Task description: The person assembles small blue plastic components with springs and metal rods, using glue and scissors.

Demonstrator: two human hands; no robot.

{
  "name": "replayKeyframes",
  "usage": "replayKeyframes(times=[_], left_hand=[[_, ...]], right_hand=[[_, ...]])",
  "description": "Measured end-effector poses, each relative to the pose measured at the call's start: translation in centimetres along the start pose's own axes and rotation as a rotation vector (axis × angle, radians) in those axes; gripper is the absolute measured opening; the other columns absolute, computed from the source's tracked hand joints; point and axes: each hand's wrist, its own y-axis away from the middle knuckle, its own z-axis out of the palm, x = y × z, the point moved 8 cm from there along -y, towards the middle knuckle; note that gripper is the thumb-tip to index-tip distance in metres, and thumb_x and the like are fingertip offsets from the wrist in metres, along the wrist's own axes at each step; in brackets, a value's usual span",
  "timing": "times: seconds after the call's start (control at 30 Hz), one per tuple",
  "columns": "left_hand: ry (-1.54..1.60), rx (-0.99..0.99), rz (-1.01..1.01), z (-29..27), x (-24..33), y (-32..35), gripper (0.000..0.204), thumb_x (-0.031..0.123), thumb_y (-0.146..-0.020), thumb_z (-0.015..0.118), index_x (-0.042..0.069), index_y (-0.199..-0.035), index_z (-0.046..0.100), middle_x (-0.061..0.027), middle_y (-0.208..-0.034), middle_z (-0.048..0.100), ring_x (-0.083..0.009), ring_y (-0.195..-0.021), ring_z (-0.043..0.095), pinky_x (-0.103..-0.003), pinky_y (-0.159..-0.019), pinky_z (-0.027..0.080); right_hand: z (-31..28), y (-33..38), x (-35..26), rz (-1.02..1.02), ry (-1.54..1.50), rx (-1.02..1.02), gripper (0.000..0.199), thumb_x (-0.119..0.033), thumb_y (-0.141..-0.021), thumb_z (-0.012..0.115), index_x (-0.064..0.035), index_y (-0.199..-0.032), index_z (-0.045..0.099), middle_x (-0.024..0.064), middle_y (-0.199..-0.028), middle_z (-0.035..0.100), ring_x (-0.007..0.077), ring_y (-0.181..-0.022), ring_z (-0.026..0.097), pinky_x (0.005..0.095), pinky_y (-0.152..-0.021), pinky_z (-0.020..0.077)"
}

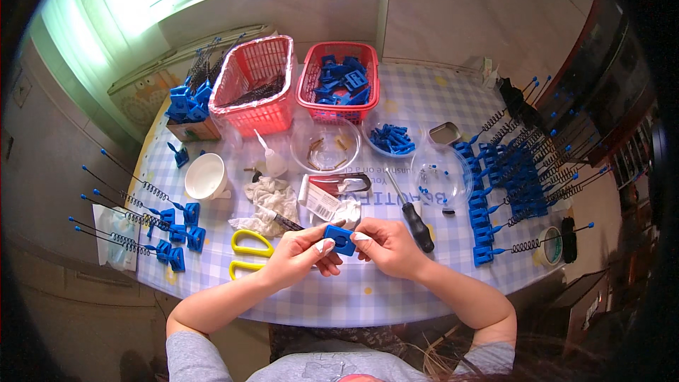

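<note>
Between both hands, close above the near middle of the table, is a small flat blue plastic part with a raised shape on its face. My left hand pinches its left side, and my right hand grips its right edge. Both thumbs have white wraps at the tips. Yellow-handled scissors lie left of my left hand. A black-handled screwdriver rests just right of my right hand. Crumpled white tissue and a white labelled tube lie beyond the hands.
Red baskets hold black wires and blue parts. A clear bowl and a bowl of blue pegs stand mid-table. Blue blocks with springy wires stick up at right and left. A white cup stands left.
</note>
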Motion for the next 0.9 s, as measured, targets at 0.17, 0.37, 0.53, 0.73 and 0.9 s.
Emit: replayKeyframes(times=[0.17,0.37,0.53,0.73,0.9], left_hand=[[-0.005,0.018,0.008,0.0,0.2,-0.1,0.038,0.017,-0.087,0.045,0.006,-0.123,0.038,-0.0064,-0.077,0.058,-0.0109,-0.064,0.059,-0.022,-0.057,0.048],[-0.124,-0.022,0.001,-0.2,-0.1,-0.2,0.033,0.013,-0.084,0.047,0.003,-0.116,0.045,-0.0054,-0.070,0.059,-0.0087,-0.054,0.057,-0.019,-0.048,0.044],[-0.166,-0.079,-0.055,0.4,-0.3,-0.1,0.029,0.012,-0.084,0.048,0.001,-0.111,0.046,-0.0064,-0.069,0.059,-0.0089,-0.054,0.057,-0.019,-0.047,0.043],[-0.156,-0.053,-0.061,0.3,-0.2,-0.1,0.027,0.013,-0.084,0.047,0.000,-0.108,0.047,-0.0069,-0.070,0.059,-0.0094,-0.054,0.057,-0.019,-0.047,0.043],[-0.130,-0.050,-0.044,0.3,0.0,-0.1,0.027,0.013,-0.084,0.047,0.000,-0.107,0.046,-0.0073,-0.071,0.059,-0.0095,-0.055,0.057,-0.019,-0.047,0.044]], right_hand=[[-0.2,0.0,-0.1,0.002,0.014,0.011,0.014,-0.013,-0.083,0.050,0.0009,-0.079,0.053,0.0023,-0.065,0.053,0.0065,-0.059,0.051,0.0197,-0.053,0.0424],[-0.2,-0.1,-0.9,-0.079,0.217,-0.021,0.014,-0.013,-0.083,0.050,0.0011,-0.083,0.052,0.0031,-0.069,0.055,0.0062,-0.063,0.052,0.0207,-0.056,0.0433],[0.3,-0.2,0.5,-0.002,-0.048,-0.081,0.019,-0.011,-0.081,0.054,0.0002,-0.095,0.048,0.0037,-0.082,0.056,0.0067,-0.071,0.052,0.0210,-0.058,0.0442],[0.5,-0.2,0.7,0.034,-0.166,-0.093,0.020,-0.006,-0.078,0.057,-0.0001,-0.096,0.049,0.0047,-0.084,0.056,0.0074,-0.074,0.053,0.0218,-0.064,0.0451],[0.4,-0.1,0.2,0.010,-0.097,-0.088,0.022,-0.003,-0.076,0.058,0.0000,-0.096,0.049,0.0056,-0.085,0.057,0.0083,-0.077,0.054,0.0229,-0.067,0.0452]])
